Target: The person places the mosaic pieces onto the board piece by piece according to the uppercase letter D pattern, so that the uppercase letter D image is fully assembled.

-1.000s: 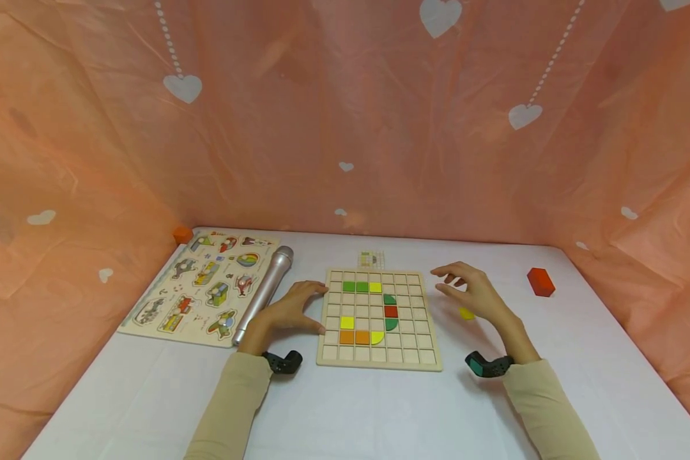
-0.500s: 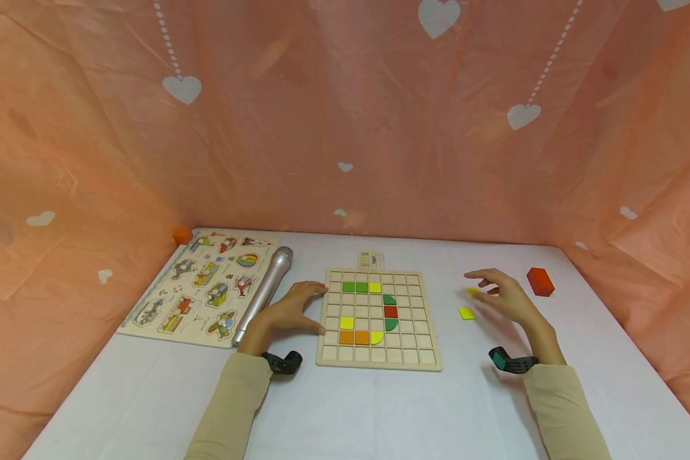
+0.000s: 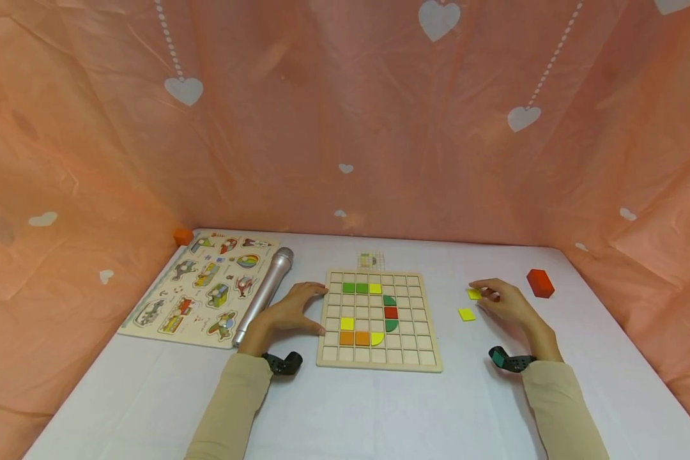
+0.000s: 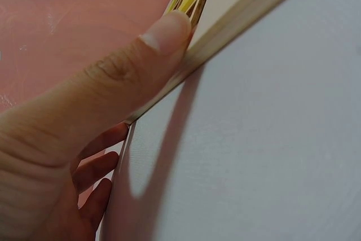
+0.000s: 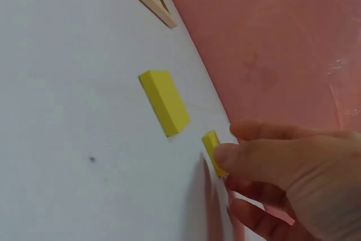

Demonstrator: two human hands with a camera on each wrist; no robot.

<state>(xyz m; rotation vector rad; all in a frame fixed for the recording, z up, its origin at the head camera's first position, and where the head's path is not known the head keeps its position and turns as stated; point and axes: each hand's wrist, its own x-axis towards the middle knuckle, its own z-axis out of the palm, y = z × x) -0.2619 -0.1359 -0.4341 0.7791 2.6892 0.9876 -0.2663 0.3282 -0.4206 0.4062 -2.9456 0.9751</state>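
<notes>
A wooden grid board [image 3: 379, 367] lies mid-table, with green, yellow, orange and red tiles in some squares. My left hand [image 3: 290, 310] rests at its left edge. In the left wrist view the thumb [image 4: 169, 33] touches the rim, while the other fingers reach along the side. To the board's right, two yellow square tiles lie flat on the table: a nearer tile [image 3: 466, 314] and a farther tile [image 3: 474, 294]. Over the farther one is my right hand [image 3: 508, 303], thumb and index finger spread about it. From the right wrist, the thumb [image 5: 228, 155] partly hides that tile [image 5: 210, 139].
Left of the board lie a silver microphone [image 3: 267, 291] and a picture puzzle board [image 3: 198, 287]. An orange block [image 3: 183, 236] sits at the back left, a red block [image 3: 540, 283] at the right. A small pattern card [image 3: 371, 260] lies behind the board. Cloth walls surround the table.
My right hand has moved right, away from the board, then lowered to the farther yellow tile. Both loose yellow tiles are now in sight. My left hand has stayed put.
</notes>
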